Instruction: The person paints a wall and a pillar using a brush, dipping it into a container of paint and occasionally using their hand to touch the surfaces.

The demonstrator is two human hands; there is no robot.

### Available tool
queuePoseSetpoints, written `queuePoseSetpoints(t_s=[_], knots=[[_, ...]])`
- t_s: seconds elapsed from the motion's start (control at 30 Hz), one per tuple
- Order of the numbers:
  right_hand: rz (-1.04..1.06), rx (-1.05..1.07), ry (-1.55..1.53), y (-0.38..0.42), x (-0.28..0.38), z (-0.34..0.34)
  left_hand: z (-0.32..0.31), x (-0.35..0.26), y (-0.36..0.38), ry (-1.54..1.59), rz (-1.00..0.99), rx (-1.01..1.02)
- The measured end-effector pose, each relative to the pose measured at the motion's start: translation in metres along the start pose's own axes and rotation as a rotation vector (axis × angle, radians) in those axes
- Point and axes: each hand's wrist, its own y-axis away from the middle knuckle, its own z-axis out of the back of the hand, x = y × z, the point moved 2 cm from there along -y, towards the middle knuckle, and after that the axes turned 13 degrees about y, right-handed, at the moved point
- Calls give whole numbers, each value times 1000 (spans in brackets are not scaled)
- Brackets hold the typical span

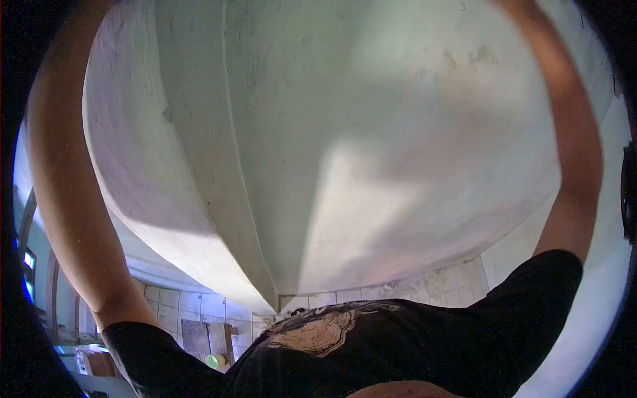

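Hands lie out of frame beyond both raised forearms, grip unseen, against a wall (345, 146) that looks hard, rough and immovable.

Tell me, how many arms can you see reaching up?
2: the left arm runs up the picture's left edge, the right arm up its right edge, both beside the pale wall. Both hands are out of view.

No text, label or number can be read anywhere here
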Motion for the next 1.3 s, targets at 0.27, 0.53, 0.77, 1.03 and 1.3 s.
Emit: queuePoseSetpoints(t_s=[0.27, 0.53, 0.77, 1.03, 1.3], knots=[[-363, -44, -642, 146, 286, 17, 66, -40, 132, 418, 197, 280], [-2831, -312, -1459, 248, 502, 46, 118, -192, 389, 1213, 1116, 984], [-2820, -296, -2196, 273, 574, 57, 142, -210, 394, 1090, 1149, 1207], [-2308, -583, -1664, 177, 411, 33, 108, -152, 305, 896, 504, 573], [-1366, -735, -601, 69, 261, -19, 106, -118, 275, 413, 352, 238]])
